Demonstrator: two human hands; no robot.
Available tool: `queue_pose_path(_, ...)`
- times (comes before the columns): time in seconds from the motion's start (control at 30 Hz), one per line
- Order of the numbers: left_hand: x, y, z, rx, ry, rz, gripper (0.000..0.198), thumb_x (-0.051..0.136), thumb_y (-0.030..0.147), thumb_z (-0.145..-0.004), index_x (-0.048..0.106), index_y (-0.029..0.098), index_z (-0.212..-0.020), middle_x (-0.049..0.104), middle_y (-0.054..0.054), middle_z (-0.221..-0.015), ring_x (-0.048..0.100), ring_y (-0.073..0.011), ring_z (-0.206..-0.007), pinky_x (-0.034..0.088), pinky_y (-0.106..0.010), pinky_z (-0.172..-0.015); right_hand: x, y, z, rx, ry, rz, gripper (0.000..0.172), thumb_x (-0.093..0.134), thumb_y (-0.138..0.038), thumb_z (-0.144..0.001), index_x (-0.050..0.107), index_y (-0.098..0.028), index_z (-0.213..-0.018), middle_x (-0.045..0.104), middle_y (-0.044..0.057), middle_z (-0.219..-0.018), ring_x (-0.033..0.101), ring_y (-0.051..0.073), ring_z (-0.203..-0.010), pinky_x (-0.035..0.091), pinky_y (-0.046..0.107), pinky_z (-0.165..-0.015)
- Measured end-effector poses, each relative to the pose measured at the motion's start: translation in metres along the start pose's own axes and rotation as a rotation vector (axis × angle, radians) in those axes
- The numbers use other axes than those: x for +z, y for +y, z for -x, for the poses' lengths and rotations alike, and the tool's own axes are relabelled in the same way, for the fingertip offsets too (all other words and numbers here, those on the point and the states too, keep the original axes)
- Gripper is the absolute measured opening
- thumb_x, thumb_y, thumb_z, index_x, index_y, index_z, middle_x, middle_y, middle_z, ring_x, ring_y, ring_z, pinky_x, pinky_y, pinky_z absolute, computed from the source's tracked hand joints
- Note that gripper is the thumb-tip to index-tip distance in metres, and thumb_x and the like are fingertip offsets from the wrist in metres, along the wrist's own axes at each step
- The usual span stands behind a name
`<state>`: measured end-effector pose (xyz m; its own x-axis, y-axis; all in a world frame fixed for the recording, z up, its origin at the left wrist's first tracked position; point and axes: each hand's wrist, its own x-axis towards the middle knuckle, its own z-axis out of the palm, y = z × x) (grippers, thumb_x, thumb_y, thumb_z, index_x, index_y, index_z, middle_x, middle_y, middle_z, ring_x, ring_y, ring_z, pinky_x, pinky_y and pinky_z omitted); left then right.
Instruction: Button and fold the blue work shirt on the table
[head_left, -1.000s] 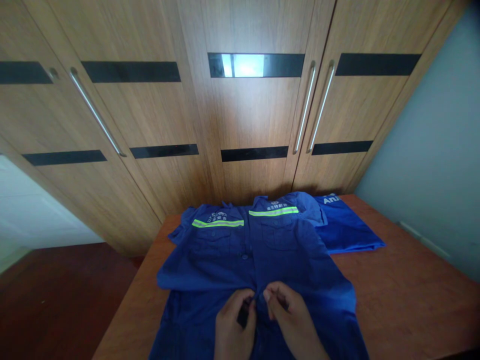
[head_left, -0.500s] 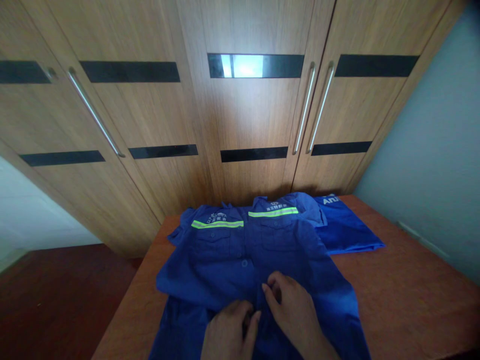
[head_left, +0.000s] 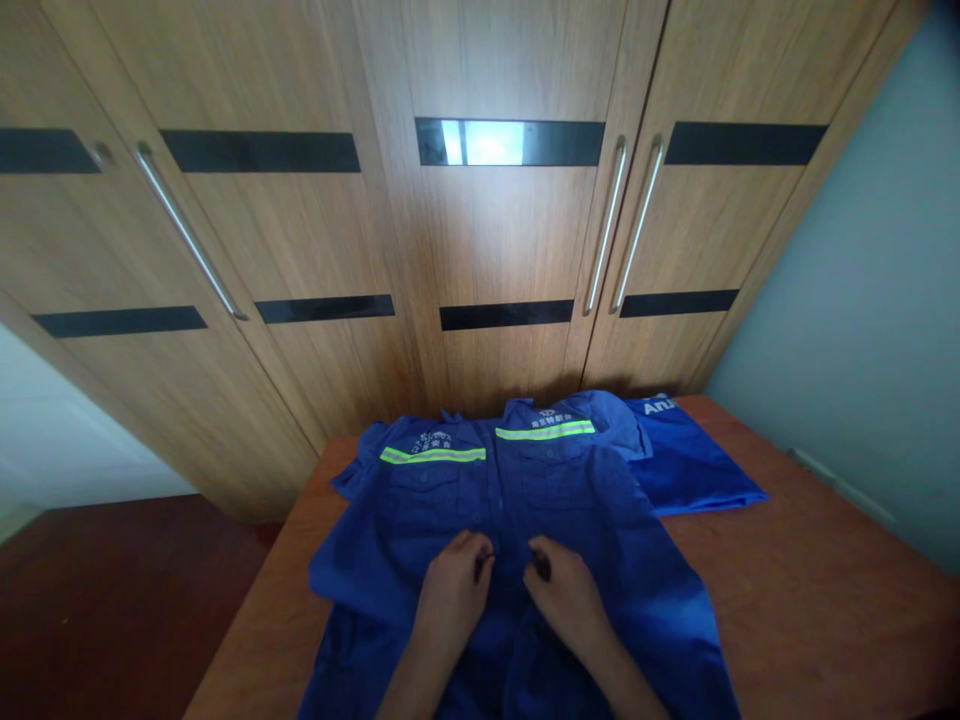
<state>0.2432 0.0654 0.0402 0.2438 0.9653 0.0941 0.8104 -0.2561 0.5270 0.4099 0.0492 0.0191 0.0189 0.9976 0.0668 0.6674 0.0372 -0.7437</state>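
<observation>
A dark blue work shirt (head_left: pixel 420 540) lies front side up on the table, its collar end toward the cabinet. It has a yellow-green reflective stripe and pale lettering on each side of the chest, above buttoned pockets. Close to the front opening, my left hand (head_left: pixel 457 580) is closed, its thumb and fingers pinching the shirt's cloth near the button edge. My right hand (head_left: pixel 568 590) is closed as well, pinching the cloth on the other side of the opening. A small gap parts the two hands. The shirt's lower end runs out of view beneath my forearms.
A brighter blue folded garment (head_left: pixel 690 465) with white letters lies partly under the shirt's right sleeve. The brown wooden table (head_left: pixel 810 590) meets a wooden cabinet (head_left: pixel 495 360) with long metal handles behind it. A pale wall (head_left: pixel 862 330) stands on the right.
Both hands have moved up along the shirt's front opening toward the chest, the left one further. The left hand now pinches near the button edge. The shirt lies nearly as before.
</observation>
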Motion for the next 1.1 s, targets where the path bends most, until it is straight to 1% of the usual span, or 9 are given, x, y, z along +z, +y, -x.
queue_pose_path(0.07, 0.004, -0.003, 0.005, -0.022, -0.016, 0.005, 0.017, 0.048, 0.008, -0.081, 0.058, 0.021, -0.081, 0.061, -0.001, -0.081, 0.06, -0.0154, -0.074, 0.041, -0.023, -0.066, 0.0, 0.005, 0.002, 0.03, -0.005, -0.168, 0.018, 0.045, -0.016, -0.077, 0.063, -0.02, -0.077, 0.059, -0.002, -0.063, 0.058, 0.015, -0.06, 0.041, 0.024, -0.059)
queue_pose_path(0.17, 0.006, -0.006, 0.01, -0.052, -0.034, -0.001, 0.017, 0.049, 0.007, -0.079, 0.057, 0.022, -0.082, 0.06, 0.0, -0.083, 0.059, -0.0151, -0.074, 0.04, -0.022, -0.066, 0.001, 0.007, 0.005, 0.053, 0.042, -0.339, 0.018, 0.046, -0.025, -0.08, 0.063, -0.019, -0.08, 0.056, -0.002, -0.063, 0.055, 0.016, -0.061, 0.041, 0.024, -0.058)
queue_pose_path(0.3, 0.005, -0.006, 0.013, -0.053, -0.051, -0.048, 0.019, 0.048, 0.007, -0.08, 0.057, 0.022, -0.087, 0.06, -0.001, -0.089, 0.06, -0.0162, -0.081, 0.042, -0.023, -0.072, 0.001, 0.004, 0.007, 0.085, 0.099, -0.421, 0.02, 0.052, -0.035, -0.079, 0.063, -0.018, -0.077, 0.053, -0.002, -0.061, 0.053, 0.016, -0.059, 0.041, 0.025, -0.057)
queue_pose_path(0.47, 0.002, -0.007, 0.013, -0.063, -0.052, -0.062, 0.022, 0.038, 0.011, -0.087, 0.057, 0.021, -0.083, 0.061, -0.003, -0.086, 0.061, -0.0176, -0.08, 0.042, -0.025, -0.073, 0.004, -0.001, 0.005, 0.097, 0.097, -0.47, 0.021, 0.054, -0.031, -0.074, 0.068, -0.017, -0.08, 0.059, 0.0, -0.063, 0.054, 0.017, -0.06, 0.042, 0.026, -0.058)
queue_pose_path(0.63, -0.006, -0.006, 0.006, -0.044, 0.019, 0.205, 0.017, 0.039, 0.017, -0.089, 0.054, 0.022, -0.082, 0.064, -0.002, -0.08, 0.063, -0.0179, -0.078, 0.042, -0.026, -0.072, 0.004, -0.009, 0.002, 0.086, 0.036, -0.537, 0.025, 0.055, -0.031, -0.074, 0.074, -0.017, -0.083, 0.069, 0.005, -0.071, 0.061, 0.021, -0.068, 0.046, 0.029, -0.064)
queue_pose_path(0.77, -0.012, -0.001, 0.001, -0.075, 0.022, 0.406, 0.013, 0.043, 0.021, -0.086, 0.054, 0.022, -0.08, 0.063, 0.0, -0.073, 0.062, -0.017, -0.068, 0.042, -0.024, -0.065, 0.002, -0.019, 0.002, 0.05, 0.001, -0.582, 0.027, 0.054, -0.03, -0.077, 0.075, -0.018, -0.09, 0.072, 0.006, -0.078, 0.064, 0.022, -0.072, 0.048, 0.031, -0.068)
queue_pose_path(0.83, -0.014, 0.003, -0.001, -0.097, 0.021, 0.519, 0.011, 0.045, 0.023, -0.086, 0.054, 0.022, -0.08, 0.062, 0.001, -0.072, 0.062, -0.016, -0.064, 0.043, -0.024, -0.062, 0.002, -0.022, 0.003, 0.035, 0.02, -0.571, 0.028, 0.055, -0.029, -0.078, 0.075, -0.018, -0.093, 0.072, 0.006, -0.079, 0.064, 0.022, -0.072, 0.049, 0.03, -0.067)
queue_pose_path(0.97, -0.01, 0.01, -0.001, -0.149, -0.003, 0.746, 0.012, 0.05, 0.03, -0.085, 0.056, 0.02, -0.082, 0.064, 0.0, -0.075, 0.061, -0.0144, -0.061, 0.044, -0.023, -0.059, 0.004, -0.024, 0.005, 0.003, 0.063, -0.495, 0.026, 0.055, -0.026, -0.078, 0.075, -0.017, -0.092, 0.071, 0.006, -0.075, 0.062, 0.021, -0.067, 0.048, 0.029, -0.064)
queue_pose_path(1.1, 0.0, 0.011, 0.0, -0.185, 0.041, 0.853, 0.011, 0.056, 0.03, -0.08, 0.057, 0.019, -0.082, 0.063, 0.0, -0.073, 0.06, -0.015, -0.063, 0.045, -0.023, -0.059, 0.003, -0.025, 0.006, -0.018, 0.071, -0.489, 0.027, 0.055, -0.025, -0.079, 0.075, -0.017, -0.095, 0.072, 0.007, -0.079, 0.063, 0.02, -0.067, 0.049, 0.028, -0.063)
